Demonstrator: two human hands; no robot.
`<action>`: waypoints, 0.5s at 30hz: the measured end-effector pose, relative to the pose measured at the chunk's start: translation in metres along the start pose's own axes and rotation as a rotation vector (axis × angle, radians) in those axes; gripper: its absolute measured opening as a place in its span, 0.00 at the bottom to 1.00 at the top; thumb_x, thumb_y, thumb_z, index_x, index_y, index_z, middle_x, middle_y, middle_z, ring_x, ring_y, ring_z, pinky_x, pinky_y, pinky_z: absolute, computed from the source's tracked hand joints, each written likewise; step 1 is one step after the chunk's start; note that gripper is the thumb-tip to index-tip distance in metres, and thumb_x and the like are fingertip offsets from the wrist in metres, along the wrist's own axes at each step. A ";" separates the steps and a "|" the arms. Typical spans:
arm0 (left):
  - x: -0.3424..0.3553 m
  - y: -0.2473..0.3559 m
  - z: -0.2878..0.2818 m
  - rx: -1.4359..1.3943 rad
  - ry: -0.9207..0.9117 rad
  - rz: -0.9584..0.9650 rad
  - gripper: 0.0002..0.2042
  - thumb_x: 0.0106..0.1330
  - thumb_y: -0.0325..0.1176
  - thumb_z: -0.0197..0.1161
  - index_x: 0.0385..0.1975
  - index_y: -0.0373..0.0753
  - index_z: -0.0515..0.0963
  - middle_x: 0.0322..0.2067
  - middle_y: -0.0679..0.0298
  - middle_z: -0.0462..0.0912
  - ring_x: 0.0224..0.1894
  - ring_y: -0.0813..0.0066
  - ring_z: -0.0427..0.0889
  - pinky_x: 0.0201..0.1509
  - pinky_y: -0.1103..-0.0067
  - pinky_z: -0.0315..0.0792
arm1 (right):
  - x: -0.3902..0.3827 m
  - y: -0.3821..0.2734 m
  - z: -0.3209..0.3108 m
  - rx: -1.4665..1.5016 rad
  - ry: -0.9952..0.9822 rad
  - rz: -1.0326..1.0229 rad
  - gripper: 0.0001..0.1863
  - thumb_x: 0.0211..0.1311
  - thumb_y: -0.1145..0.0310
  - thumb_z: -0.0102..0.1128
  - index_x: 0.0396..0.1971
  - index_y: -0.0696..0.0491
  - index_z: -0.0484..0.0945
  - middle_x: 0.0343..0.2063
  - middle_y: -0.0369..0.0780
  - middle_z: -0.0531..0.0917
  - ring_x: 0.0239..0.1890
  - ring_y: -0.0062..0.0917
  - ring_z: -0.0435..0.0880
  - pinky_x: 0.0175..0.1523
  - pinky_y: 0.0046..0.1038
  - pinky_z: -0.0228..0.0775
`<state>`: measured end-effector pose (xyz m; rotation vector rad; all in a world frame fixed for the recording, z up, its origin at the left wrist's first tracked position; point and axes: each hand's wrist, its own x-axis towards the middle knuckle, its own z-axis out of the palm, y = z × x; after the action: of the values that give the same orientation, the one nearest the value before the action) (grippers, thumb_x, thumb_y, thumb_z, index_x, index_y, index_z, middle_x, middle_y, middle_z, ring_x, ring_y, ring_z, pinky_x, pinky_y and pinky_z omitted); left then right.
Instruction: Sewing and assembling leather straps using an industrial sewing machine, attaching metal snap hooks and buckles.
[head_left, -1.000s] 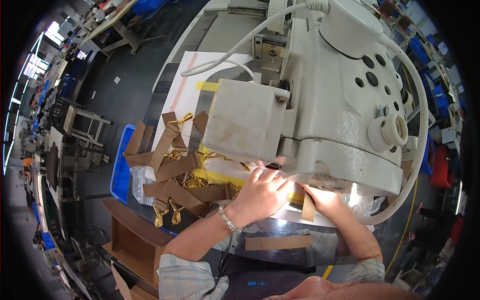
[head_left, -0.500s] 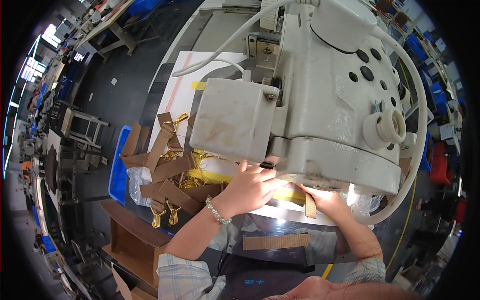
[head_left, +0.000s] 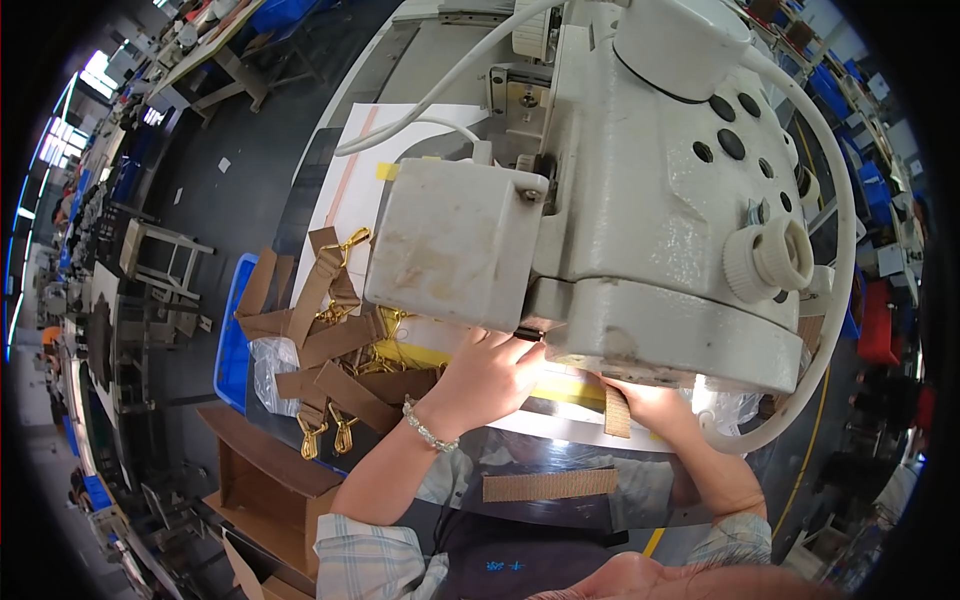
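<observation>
Left hand (head_left: pixel 482 382) has slid left, widening its gap to right hand (head_left: pixel 648 406); tan webbing strip (head_left: pixel 618 413) still just left of the latter, so handling under sewing machine (head_left: pixel 650 200) looks unfinished, fingertips hidden, can't tell either grip.

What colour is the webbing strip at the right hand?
Tan; the webbing strip at the right hand shows best in the head view.

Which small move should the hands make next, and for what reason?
Perhaps the right hand should hold the tan strap steady: its near end sticks out from under the machine beside that hand, while the left hand also reaches under the machine, partly hidden.
</observation>
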<state>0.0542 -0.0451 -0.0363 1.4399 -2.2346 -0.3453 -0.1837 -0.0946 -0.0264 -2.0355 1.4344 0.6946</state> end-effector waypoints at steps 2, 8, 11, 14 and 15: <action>0.002 0.001 0.003 0.011 0.025 0.044 0.10 0.54 0.34 0.59 0.35 0.40 0.77 0.35 0.69 0.78 0.35 0.73 0.77 0.41 0.72 0.62 | 0.009 0.025 0.032 0.028 0.240 -0.179 0.17 0.57 0.58 0.57 0.48 0.35 0.76 0.37 0.37 0.82 0.38 0.29 0.82 0.42 0.27 0.74; -0.005 0.004 0.019 -0.029 -0.134 -0.026 0.05 0.54 0.34 0.58 0.27 0.43 0.76 0.34 0.63 0.78 0.34 0.68 0.75 0.39 0.71 0.65 | 0.013 0.033 0.042 0.148 0.531 -0.396 0.15 0.55 0.60 0.59 0.44 0.40 0.78 0.34 0.39 0.82 0.36 0.31 0.81 0.40 0.29 0.73; -0.007 0.008 0.025 0.024 0.002 -0.014 0.04 0.55 0.35 0.57 0.24 0.44 0.76 0.33 0.62 0.78 0.33 0.67 0.75 0.38 0.71 0.65 | 0.011 0.031 0.041 0.215 0.568 -0.418 0.14 0.54 0.61 0.59 0.43 0.41 0.79 0.33 0.39 0.82 0.35 0.32 0.81 0.40 0.30 0.72; -0.004 0.010 0.025 0.063 0.034 0.006 0.04 0.55 0.35 0.57 0.24 0.44 0.76 0.32 0.61 0.78 0.32 0.67 0.75 0.39 0.72 0.64 | 0.011 0.030 0.040 0.276 0.609 -0.445 0.14 0.54 0.62 0.59 0.41 0.43 0.79 0.32 0.40 0.82 0.35 0.32 0.81 0.40 0.30 0.72; -0.003 0.010 0.024 0.070 0.010 -0.005 0.05 0.56 0.36 0.57 0.23 0.45 0.77 0.31 0.61 0.78 0.33 0.67 0.75 0.39 0.72 0.64 | 0.011 0.029 0.041 0.298 0.622 -0.453 0.13 0.53 0.62 0.60 0.41 0.43 0.80 0.32 0.40 0.82 0.35 0.32 0.81 0.40 0.31 0.72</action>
<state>0.0352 -0.0384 -0.0529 1.4795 -2.2567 -0.2631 -0.2119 -0.0823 -0.0673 -2.3044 1.2003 -0.3522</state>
